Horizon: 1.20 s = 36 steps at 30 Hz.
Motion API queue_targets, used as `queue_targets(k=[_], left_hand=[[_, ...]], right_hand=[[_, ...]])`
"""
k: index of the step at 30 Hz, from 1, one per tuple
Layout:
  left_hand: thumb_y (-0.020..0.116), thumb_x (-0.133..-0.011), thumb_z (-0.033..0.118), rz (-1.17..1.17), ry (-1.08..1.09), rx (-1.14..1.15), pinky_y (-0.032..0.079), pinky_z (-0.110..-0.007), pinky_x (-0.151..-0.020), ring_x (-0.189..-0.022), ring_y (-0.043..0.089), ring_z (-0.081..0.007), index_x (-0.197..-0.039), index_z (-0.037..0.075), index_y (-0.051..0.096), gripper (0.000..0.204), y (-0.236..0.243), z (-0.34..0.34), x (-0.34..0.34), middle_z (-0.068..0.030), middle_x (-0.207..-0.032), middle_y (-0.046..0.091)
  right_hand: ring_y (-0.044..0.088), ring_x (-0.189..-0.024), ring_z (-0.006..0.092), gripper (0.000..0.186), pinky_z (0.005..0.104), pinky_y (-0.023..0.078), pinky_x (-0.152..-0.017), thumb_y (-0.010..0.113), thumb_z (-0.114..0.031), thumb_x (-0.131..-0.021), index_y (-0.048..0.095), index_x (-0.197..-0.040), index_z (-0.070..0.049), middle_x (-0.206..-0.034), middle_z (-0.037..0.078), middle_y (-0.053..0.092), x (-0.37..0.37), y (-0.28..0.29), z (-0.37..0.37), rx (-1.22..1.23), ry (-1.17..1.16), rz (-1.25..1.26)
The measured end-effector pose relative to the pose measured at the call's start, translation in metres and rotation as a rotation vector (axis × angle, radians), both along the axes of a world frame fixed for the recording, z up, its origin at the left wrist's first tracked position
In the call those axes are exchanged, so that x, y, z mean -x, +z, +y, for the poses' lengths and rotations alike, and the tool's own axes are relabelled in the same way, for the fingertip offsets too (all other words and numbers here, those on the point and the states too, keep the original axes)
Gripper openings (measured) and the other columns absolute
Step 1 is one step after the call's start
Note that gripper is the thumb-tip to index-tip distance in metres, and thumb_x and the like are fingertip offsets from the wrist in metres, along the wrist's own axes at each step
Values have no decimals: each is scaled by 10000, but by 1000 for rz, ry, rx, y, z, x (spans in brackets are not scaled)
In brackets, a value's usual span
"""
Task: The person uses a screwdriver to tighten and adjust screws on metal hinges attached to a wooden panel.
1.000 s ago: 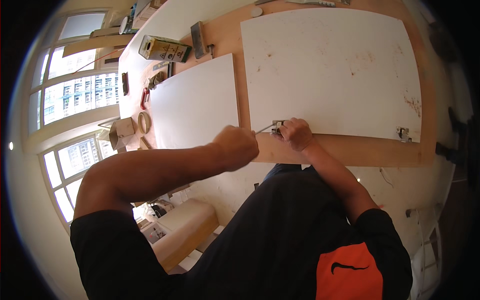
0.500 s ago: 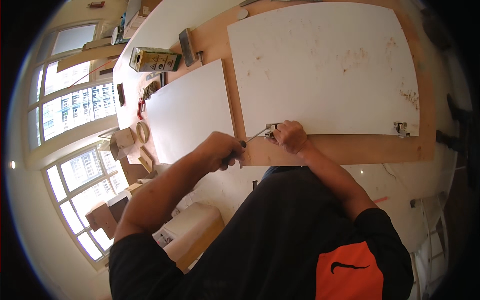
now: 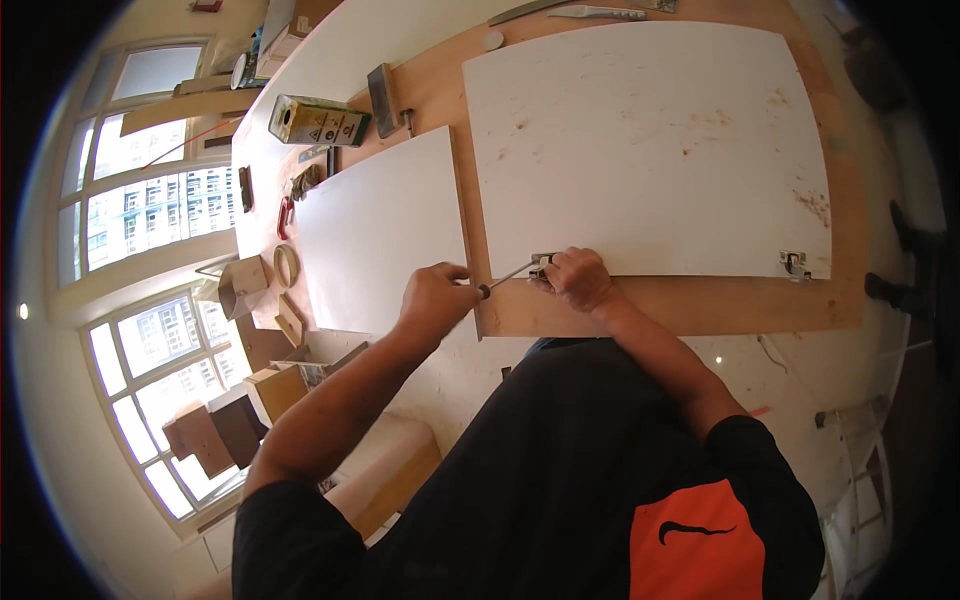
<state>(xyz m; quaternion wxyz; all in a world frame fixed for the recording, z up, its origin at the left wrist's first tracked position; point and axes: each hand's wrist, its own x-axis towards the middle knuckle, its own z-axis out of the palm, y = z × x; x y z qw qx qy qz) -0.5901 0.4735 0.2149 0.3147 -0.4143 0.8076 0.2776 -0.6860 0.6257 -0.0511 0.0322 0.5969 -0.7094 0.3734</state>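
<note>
A screwdriver (image 3: 512, 275) slants from my left hand (image 3: 437, 302) toward a metal cabinet hinge (image 3: 541, 261) at the near left edge of a large white panel (image 3: 640, 130). My left fingers are closed about the screwdriver's dark handle, which is mostly hidden. The tip meets the hinge, though the screw itself is too small to make out. My right hand (image 3: 581, 279) is closed at the hinge, its fingertips pinched against it beside the screwdriver tip. At the panel's near right corner sits a second hinge (image 3: 793, 264).
Another white panel (image 3: 385, 225) lies left of the large one on the wooden worktop (image 3: 660, 307). Behind it stand a rectangular can (image 3: 318, 121) and a hammer-like tool (image 3: 383, 100). A tape roll (image 3: 286, 265) and a red-handled tool (image 3: 284, 218) lie along the left edge.
My left hand has shifted up and left, and its grip about the screwdriver handle has turned. My right hand stays at the hinge. The whole view has tilted slightly.
</note>
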Motion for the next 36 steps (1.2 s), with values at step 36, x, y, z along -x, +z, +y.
queue_targets(k=[36], left_hand=[[651, -804, 92, -220, -736, 191, 592, -450, -686, -752, 745, -334, -833, -25, 740, 150, -5, -14, 52, -203, -806, 735]], right_hand=[[625, -676, 203, 335, 367, 496, -572, 783, -426, -833, 647, -696, -152, -694, 2, 613, -2, -3, -3, -14, -9, -1]])
